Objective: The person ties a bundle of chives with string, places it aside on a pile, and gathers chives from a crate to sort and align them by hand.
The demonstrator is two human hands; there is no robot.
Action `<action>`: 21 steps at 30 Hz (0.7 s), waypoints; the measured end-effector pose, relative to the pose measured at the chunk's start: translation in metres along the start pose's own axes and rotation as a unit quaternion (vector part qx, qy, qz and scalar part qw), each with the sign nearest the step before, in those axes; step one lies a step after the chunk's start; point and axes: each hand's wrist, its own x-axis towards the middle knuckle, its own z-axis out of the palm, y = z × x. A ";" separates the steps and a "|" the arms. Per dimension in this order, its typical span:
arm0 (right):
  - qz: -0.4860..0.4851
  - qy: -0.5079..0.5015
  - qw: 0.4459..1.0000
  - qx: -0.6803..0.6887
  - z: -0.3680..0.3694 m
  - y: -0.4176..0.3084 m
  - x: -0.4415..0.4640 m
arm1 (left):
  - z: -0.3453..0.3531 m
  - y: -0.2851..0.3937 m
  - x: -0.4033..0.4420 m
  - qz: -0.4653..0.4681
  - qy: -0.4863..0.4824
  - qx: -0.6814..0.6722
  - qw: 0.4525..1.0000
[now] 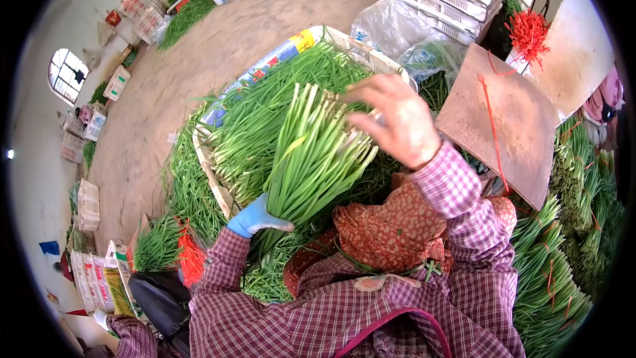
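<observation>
My left hand [257, 217], in a blue glove with bare thumb showing, is closed around the leafy part of a bunch of garlic chives [308, 159]. The pale stem ends of that bunch point up and away from me. Over those ends hovers my bare right hand [401, 119], slightly blurred, its thumb and fingers apart with nothing visible between them. Whether its fingertips touch the stems I cannot tell. Beneath and behind the bunch, a white crate [211, 179] holds a heap of loose chives [265, 103].
A brown board [500, 126] with a red strip [491, 126] on it stands at my right. Tied chive bundles [546, 272] lie below it. Red ties [529, 32] hang at upper right, near stacked white crates [457, 6]. Another person's sleeve [132, 336] shows at lower left.
</observation>
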 end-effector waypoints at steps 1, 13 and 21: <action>-0.017 -0.018 1.000 -0.017 0.011 -0.011 0.001 | 0.004 0.004 0.000 -0.010 0.019 0.008 1.000; 0.206 0.098 0.895 0.383 0.022 0.002 -0.008 | -0.002 0.060 -0.007 0.078 0.130 0.468 0.870; 0.257 -0.068 0.946 0.185 -0.030 0.067 -0.059 | -0.018 0.071 -0.015 -0.024 0.307 0.701 0.643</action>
